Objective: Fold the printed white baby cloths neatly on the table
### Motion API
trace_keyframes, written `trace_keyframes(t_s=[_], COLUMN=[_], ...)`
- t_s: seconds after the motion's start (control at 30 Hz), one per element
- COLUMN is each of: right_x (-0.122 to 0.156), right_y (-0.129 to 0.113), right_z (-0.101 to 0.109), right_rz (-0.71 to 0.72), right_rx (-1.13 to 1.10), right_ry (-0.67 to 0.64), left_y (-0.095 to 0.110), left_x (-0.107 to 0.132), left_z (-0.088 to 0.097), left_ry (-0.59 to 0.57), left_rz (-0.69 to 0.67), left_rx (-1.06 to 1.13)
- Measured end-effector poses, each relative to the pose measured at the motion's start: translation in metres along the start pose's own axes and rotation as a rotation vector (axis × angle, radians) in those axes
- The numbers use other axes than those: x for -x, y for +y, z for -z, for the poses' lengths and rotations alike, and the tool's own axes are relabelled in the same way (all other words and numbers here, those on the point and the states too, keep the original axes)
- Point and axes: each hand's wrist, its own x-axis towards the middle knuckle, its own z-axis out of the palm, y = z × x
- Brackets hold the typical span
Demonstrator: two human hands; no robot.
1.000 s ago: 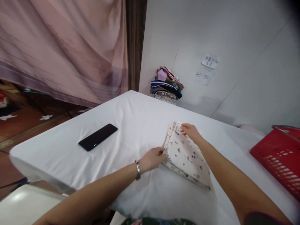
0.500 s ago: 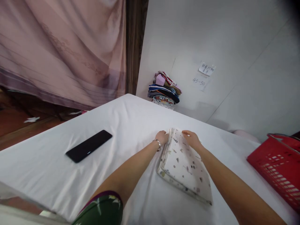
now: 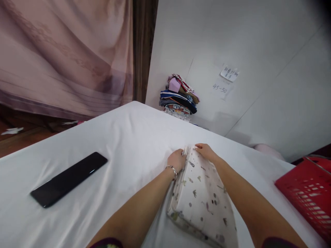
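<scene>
A folded white cloth (image 3: 201, 199) with small plant and animal prints lies in several layers on the white-covered table. My left hand (image 3: 177, 160), with a silver bracelet at the wrist, grips the layered left edge near the far end; its fingertips are partly hidden by the fabric. At the far right corner, my right hand (image 3: 206, 151) pinches the top of the same cloth between thumb and fingers. The near end of the bundle runs down to the bottom of the view.
A black phone-like slab (image 3: 69, 179) lies on the tablecloth at left. Beyond the far edge is a stack of folded clothes (image 3: 179, 96) by the grey wall. To the right stands a red plastic basket (image 3: 307, 189). A pink curtain (image 3: 67, 51) hangs at upper left.
The view has come closer to the table, so the cloth and the black slab look larger and lower. Both hands stay at the cloth's far end, the left still at its layered edge.
</scene>
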Motion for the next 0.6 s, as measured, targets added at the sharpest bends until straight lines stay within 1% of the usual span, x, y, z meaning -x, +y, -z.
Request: trace_keyframes(t_s=[0.17, 0.3, 0.4, 0.47, 0.53, 0.6], right_x=[0.001, -0.001, -0.001, 0.002, 0.006, 0.007], right_y=[0.002, 0.002, 0.002, -0.002, -0.01, -0.019], right_z=[0.004, 0.003, 0.009, 0.018, 0.028, 0.033], right_rz=[0.037, 0.083, 0.08, 0.056, 0.016, -0.03], right_rx=[-0.106, -0.19, -0.264, -0.379, -0.509, -0.582], right_ry=[-0.097, -0.118, -0.146, -0.24, -0.386, -0.513], left_y=[-0.001, -0.003, -0.004, -0.004, -0.003, -0.003], left_x=[-0.002, -0.004, -0.005, -0.004, -0.004, -0.004], left_z=[-0.002, -0.005, -0.006, -0.007, -0.007, -0.007], left_ry=[0.021, 0.035, 0.03, 0.028, 0.03, 0.041], left_rz=[-0.035, -0.059, -0.058, -0.053, -0.05, -0.06], left_rx=[-0.017, -0.02, -0.023, -0.03, -0.037, -0.038])
